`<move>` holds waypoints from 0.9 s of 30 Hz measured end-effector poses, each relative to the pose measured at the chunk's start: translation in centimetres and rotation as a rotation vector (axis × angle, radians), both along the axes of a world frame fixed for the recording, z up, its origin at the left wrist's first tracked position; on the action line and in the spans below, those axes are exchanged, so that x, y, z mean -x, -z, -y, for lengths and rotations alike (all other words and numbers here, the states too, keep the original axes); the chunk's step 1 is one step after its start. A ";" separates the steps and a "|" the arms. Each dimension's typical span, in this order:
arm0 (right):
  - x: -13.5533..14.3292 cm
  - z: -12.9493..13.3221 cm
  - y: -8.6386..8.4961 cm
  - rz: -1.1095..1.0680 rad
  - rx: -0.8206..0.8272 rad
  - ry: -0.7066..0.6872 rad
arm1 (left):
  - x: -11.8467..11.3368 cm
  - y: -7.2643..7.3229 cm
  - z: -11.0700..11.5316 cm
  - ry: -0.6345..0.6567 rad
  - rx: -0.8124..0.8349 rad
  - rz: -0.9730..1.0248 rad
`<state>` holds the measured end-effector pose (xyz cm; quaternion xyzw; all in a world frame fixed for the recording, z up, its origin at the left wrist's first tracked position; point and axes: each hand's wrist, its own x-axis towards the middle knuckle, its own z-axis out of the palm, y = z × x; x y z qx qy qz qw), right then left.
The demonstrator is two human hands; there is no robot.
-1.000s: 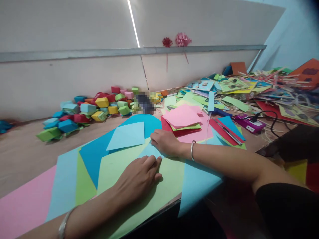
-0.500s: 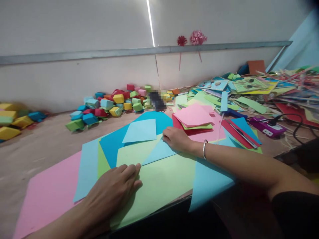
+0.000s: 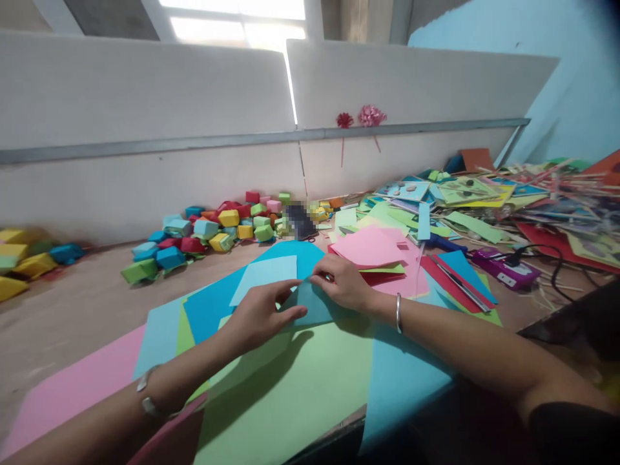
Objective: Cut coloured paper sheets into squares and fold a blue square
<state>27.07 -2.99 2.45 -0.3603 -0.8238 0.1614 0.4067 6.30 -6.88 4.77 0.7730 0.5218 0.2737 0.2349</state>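
A folded piece of light blue paper is raised above the pale green sheet. My right hand pinches its upper edge between thumb and curled fingers. At the paper's left side is my left hand, thumb and fingers apart, fingertips close to the upper corner. Behind my hands lies a pale blue square of paper on a darker blue sheet. Pink paper pieces are stacked beyond my right hand.
Colourful paper blocks are heaped along the wall, with yellow ones far left. On the right are a cutter knife on red paper, a purple power strip with a cord, and piled cards and sticks.
My left hand has left the green sheet and moved up and right to the blue paper. That paper has lifted from lying flat. The view has tilted upward.
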 end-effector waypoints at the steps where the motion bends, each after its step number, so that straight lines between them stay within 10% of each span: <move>1: -0.2 -0.1 -0.2 -0.072 -0.006 0.010 | -0.3 0.3 -0.3 0.012 0.014 0.032; 10: -0.9 -1.0 0.3 -0.101 0.204 0.056 | 0.6 3.4 -2.0 -0.208 -0.096 0.367; 22: -0.7 -0.6 -0.3 -0.437 0.391 0.082 | 0.7 3.2 -1.8 -0.287 -0.230 0.619; 27: -0.8 -0.3 -0.9 -0.387 0.222 0.111 | 0.8 3.3 -1.8 -0.312 -0.219 0.738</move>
